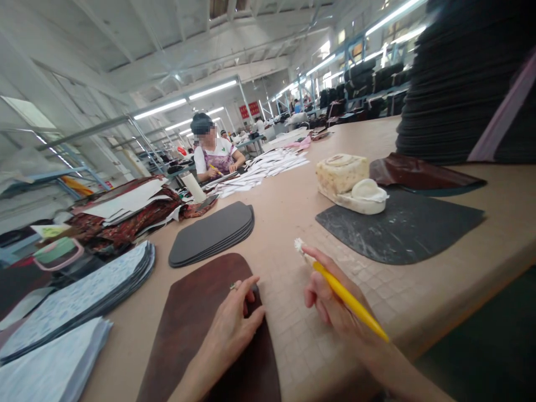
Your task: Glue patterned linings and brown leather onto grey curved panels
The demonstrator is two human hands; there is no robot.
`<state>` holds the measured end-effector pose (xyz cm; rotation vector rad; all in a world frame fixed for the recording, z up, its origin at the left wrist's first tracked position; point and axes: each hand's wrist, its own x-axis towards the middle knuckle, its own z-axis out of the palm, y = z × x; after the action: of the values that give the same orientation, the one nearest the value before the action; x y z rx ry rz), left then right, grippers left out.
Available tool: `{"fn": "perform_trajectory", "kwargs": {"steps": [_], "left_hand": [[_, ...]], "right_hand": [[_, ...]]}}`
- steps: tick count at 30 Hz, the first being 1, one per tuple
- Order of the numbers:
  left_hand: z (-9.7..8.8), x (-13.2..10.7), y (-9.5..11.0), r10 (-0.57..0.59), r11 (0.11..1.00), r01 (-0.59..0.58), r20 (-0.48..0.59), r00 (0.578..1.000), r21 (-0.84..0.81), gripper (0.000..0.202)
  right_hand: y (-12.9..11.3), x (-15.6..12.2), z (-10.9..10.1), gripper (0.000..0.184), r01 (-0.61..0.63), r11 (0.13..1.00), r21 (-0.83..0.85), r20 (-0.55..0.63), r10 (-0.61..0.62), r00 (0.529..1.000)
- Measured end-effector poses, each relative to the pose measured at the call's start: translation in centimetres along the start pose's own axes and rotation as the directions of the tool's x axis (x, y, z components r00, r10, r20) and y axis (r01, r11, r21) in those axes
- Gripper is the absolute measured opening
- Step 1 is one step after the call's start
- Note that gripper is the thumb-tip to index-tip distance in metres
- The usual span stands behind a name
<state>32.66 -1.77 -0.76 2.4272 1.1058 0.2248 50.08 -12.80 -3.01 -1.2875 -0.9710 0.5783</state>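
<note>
Left hand (pixel 232 329) lies flat, fingers spread and released, palm down on the brown leather piece (pixel 201 335); a ring shows on one finger. It presses the right side of the piece and grips nothing. The leather piece lies flat on the table (pixel 293 212) at its near edge, rounded end pointing away from the person.

Right hand (pixel 330 298) is closed around a yellow brush (pixel 347 301), held like a pen. The white bristle tip points up and away, just above the table and clear of the leather piece. The handle runs back over the hand toward the near edge.

Beyond the leather piece: a low stack of dark grey pieces (pixel 213 231), same shape, just apart from it. Right of centre: a dark mat (pixel 402 226) carrying a cream block (pixel 341 173) and a white lump (pixel 368 195) touching it. Far right corner: a tall pile of dark pieces (pixel 460 78). At the left edge: stacks of pale patterned pieces (pixel 79 296).

Far end of the table: another person (pixel 215 153) is seated, hands on papers.
</note>
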Motion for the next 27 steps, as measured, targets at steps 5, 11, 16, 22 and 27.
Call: {"fn": "perform_trajectory", "kwargs": {"steps": [5, 11, 16, 22, 27], "left_hand": [[-1.5, 1.5, -2.4, 0.23, 0.969, -0.226, -0.024, 0.973, 0.094, 0.049], [-3.0, 4.2, -3.5, 0.431, 0.793, -0.445, 0.132, 0.893, 0.416, 0.06], [-1.4, 4.4, -4.6, 0.473, 0.812, -0.412, -0.052, 0.88, 0.414, 0.047], [-0.5, 4.5, -5.7, 0.517, 0.837, -0.438, -0.213, 0.829, 0.327, 0.038], [-0.6, 4.1, -5.2, 0.46, 0.874, -0.387, -0.244, 0.854, 0.294, 0.032]], "right_hand": [[0.5, -0.2, 0.0, 0.034, -0.031, 0.994, 0.105, 0.039, 0.027, 0.999], [0.6, -0.4, 0.0, 0.035, -0.083, 0.988, 0.132, 0.079, 0.073, 0.994], [-0.6, -0.6, -0.1, 0.041, -0.145, 0.978, 0.148, 0.064, 0.137, 0.989], [-1.6, -0.6, 0.2, 0.044, -0.151, 0.97, 0.193, -0.019, 0.158, 0.987], [-1.6, -0.6, 0.3, 0.041, -0.138, 0.967, 0.216, -0.044, 0.151, 0.988]]}}
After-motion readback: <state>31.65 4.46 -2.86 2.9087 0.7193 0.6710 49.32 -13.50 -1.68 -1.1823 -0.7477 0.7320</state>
